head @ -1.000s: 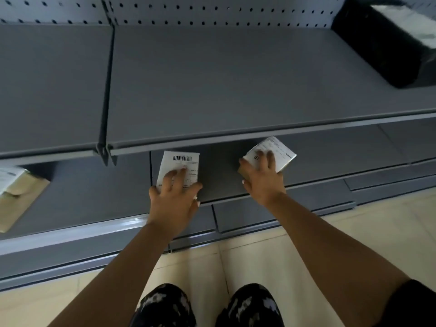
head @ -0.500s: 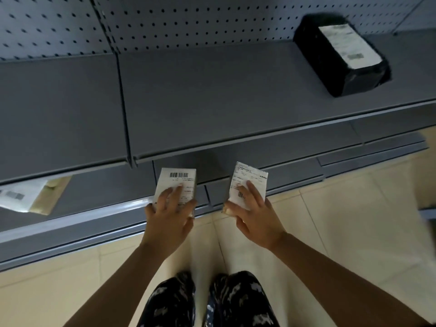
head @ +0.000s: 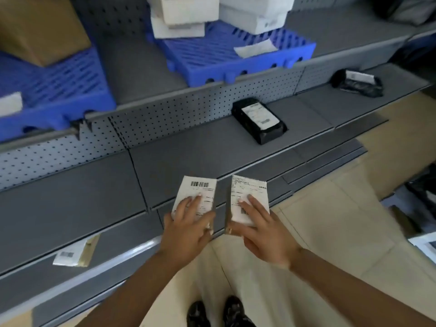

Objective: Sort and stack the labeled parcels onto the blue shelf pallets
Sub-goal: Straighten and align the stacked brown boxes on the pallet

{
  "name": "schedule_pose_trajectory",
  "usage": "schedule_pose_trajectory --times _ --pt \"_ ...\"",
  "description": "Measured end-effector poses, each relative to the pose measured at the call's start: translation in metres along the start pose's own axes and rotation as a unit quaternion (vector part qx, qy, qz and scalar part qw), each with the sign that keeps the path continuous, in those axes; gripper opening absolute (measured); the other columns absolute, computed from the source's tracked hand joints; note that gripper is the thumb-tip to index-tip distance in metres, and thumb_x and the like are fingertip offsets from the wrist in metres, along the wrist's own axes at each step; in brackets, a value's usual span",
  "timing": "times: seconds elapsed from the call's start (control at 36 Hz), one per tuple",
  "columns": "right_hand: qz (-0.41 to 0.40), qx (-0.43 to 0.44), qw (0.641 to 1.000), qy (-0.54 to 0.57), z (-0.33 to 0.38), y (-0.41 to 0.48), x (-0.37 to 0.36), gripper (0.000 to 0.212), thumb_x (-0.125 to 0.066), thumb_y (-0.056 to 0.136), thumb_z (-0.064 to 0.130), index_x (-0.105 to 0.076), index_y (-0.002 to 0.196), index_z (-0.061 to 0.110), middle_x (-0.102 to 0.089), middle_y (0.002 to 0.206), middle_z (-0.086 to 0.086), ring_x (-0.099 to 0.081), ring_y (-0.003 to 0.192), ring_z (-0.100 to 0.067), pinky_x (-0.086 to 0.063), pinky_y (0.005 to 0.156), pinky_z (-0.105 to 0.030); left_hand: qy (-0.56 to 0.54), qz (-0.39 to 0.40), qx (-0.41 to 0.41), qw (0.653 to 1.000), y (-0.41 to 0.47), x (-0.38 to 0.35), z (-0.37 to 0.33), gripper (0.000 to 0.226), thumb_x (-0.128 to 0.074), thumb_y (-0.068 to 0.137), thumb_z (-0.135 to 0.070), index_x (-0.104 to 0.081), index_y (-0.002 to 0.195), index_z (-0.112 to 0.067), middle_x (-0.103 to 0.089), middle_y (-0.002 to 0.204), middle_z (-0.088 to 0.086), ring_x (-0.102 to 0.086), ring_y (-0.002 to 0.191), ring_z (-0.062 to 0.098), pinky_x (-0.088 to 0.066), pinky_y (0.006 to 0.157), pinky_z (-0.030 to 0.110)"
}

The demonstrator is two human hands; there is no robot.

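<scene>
So each hand's got one small labeled box. The left hand (head: 186, 230) has its fingers clamped over the left parcel (head: 197, 194), barcode at the far end. The right hand (head: 264, 234) grips the right parcel (head: 247, 197) just beside it. Both are held in front of the low grey shelf (head: 188, 159). Up top, the middle blue pallet (head: 236, 60) carries white boxes (head: 186, 15), and the left blue pallet (head: 54, 90) a brown carton (head: 37, 27). A black parcel (head: 259, 120) lies on the grey shelf.

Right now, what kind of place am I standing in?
Probably a parcel depot or stockroom: grey metal shelving with pegboard backs, a blue plastic pallet carrying stacked white boxes, a barcode-labelled parcel in the left hand, and a second parcel in the right hand.
</scene>
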State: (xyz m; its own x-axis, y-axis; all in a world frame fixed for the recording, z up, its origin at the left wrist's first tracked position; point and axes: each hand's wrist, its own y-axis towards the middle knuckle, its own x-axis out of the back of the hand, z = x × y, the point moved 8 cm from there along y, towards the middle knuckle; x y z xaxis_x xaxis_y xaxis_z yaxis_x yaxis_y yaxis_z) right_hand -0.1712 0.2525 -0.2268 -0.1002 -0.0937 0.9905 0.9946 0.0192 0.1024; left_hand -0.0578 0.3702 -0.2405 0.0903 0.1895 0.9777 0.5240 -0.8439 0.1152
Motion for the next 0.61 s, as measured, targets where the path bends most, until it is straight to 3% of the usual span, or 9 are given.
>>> schedule_pose_trajectory --times 0.06,0.11,0.25,0.39,0.5,0.61 --pt "-0.030 -0.004 0.999 -0.017 -0.001 -0.003 0.028 0.047 -0.055 0.081 0.029 -0.046 0.127 0.038 -0.036 0.147 -0.016 -0.024 0.140 -0.040 -0.052 0.080 -0.052 0.009 -0.019 -0.020 1.000 0.008 0.026 -0.010 0.042 -0.060 0.074 -0.047 -0.051 0.114 -0.039 -0.045 0.142 0.008 -0.037 0.127 0.032 -0.047 0.075 0.055" --pt "-0.061 -0.003 0.998 -0.031 -0.002 -0.005 0.056 0.044 -0.050 0.084 0.031 -0.047 0.127 0.038 -0.037 0.147 -0.017 -0.024 0.140 -0.041 -0.051 0.082 -0.051 0.012 -0.035 -0.042 0.998 0.014 0.052 -0.020 0.049 -0.070 0.071 -0.048 -0.050 0.115 -0.039 -0.045 0.143 0.008 -0.038 0.127 0.032 -0.047 0.073 0.053" --pt "-0.124 0.024 0.991 -0.050 -0.004 -0.009 0.118 0.061 -0.067 0.078 0.023 -0.043 0.132 0.036 -0.034 0.147 -0.019 -0.022 0.140 -0.042 -0.050 0.086 -0.052 0.018 -0.096 -0.072 0.993 0.021 0.116 -0.046 0.062 -0.083 0.063 -0.044 -0.052 0.116 -0.037 -0.044 0.142 0.008 -0.038 0.127 0.032 -0.046 0.077 0.051" --pt "-0.175 0.067 0.980 -0.069 0.003 -0.011 0.178 0.066 -0.068 0.077 0.022 -0.038 0.135 0.037 -0.035 0.145 -0.020 -0.028 0.138 -0.043 -0.051 0.085 -0.051 0.053 -0.146 -0.067 0.986 0.014 0.174 -0.063 0.060 -0.079 0.067 -0.045 -0.051 0.119 -0.035 -0.045 0.143 0.011 -0.040 0.127 0.035 -0.047 0.080 0.052" --pt "-0.226 0.089 0.966 -0.091 0.010 -0.011 0.218 0.046 -0.054 0.084 0.023 -0.045 0.128 0.036 -0.038 0.141 -0.019 -0.033 0.136 -0.042 -0.051 0.083 -0.048 0.083 -0.181 -0.050 0.979 0.007 0.214 -0.071 0.057 -0.076 0.070 -0.045 -0.052 0.122 -0.035 -0.043 0.145 0.011 -0.039 0.129 0.035 -0.046 0.082 0.052" --pt "-0.264 0.125 0.951 -0.102 0.023 -0.007 0.246 0.049 -0.056 0.084 0.021 -0.044 0.128 0.036 -0.041 0.141 -0.020 -0.033 0.136 -0.042 -0.051 0.085 -0.050 0.098 -0.214 -0.024 0.972 -0.006 0.249 -0.074 0.047 -0.055 0.079 -0.051 -0.049 0.123 -0.035 -0.041 0.146 0.011 -0.039 0.130 0.036 -0.046 0.082 0.053"
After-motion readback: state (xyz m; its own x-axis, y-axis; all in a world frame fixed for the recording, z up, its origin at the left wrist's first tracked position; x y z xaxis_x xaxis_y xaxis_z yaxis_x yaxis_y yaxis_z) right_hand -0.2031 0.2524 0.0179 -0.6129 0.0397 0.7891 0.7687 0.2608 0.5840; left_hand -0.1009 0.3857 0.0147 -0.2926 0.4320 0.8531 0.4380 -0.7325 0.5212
